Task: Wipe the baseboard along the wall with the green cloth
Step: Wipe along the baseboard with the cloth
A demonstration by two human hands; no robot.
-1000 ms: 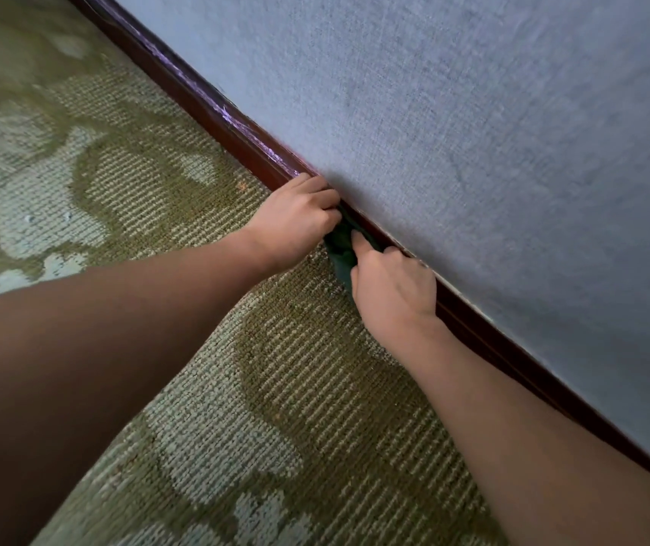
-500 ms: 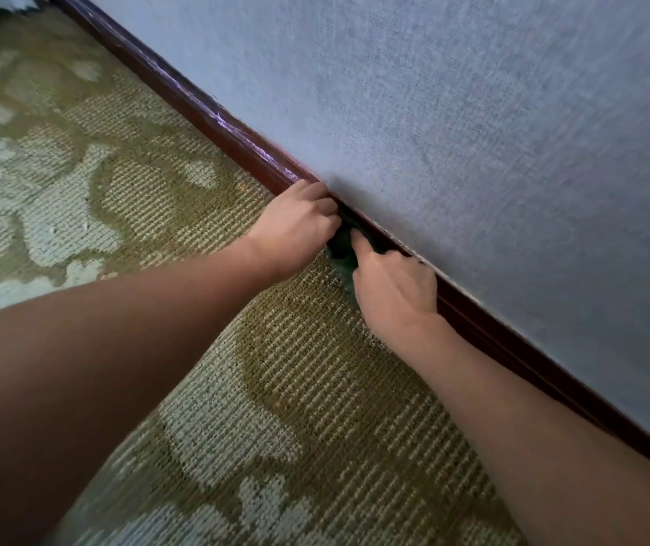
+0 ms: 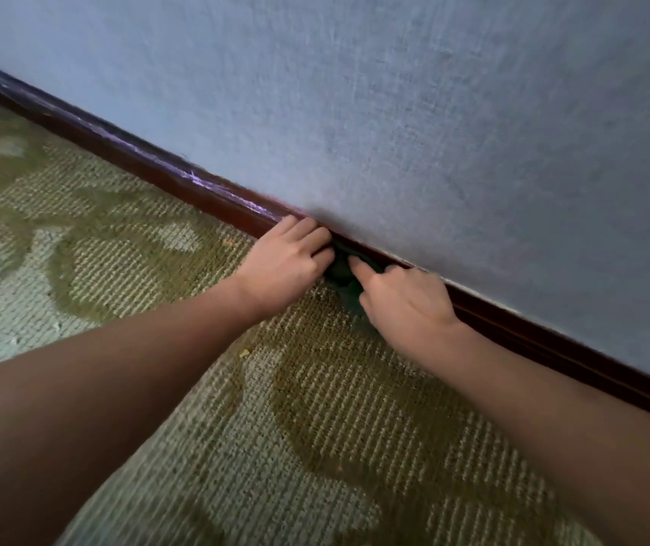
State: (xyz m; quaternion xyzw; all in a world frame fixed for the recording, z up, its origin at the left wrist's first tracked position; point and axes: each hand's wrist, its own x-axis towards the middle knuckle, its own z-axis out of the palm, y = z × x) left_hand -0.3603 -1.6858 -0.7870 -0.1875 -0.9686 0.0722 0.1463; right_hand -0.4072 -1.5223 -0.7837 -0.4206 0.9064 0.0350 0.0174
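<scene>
**Inspector:** Dark wood baseboard (image 3: 157,179) runs along the foot of the grey-blue wall (image 3: 433,112), meeting a patterned carpet (image 3: 315,427). State where the cloth is.

**Assistant:** Bunched between the two hands, sir. The cloth (image 3: 341,269) sits low against the baseboard face, its lower edge trailing onto the carpet beside the right hand (image 3: 406,301).

**Inspector:** And the grip?

**Assistant:** Left hand (image 3: 287,258) is curled closed over the cloth's left side, knuckles touching the top of the board. Right hand presses the other side with an extended finger; the remaining fingers are bent over it. Both hold the cloth (most of it is hidden beneath them).

**Inspector:** Reason for two hands?

**Assistant:** My judgement: the board is narrow and low, so one hand pins the cloth to the wood while the other steers it along. Both forearms reach low over the carpet, which suits pressure against the vertical face.

**Inspector:** Condition of the board?

**Assistant:** A pale streak (image 3: 213,187) shows on the top edge to the left of the hands. Whether it is dust or glare, I cannot tell. That stretch appears to be the work remaining.
</scene>
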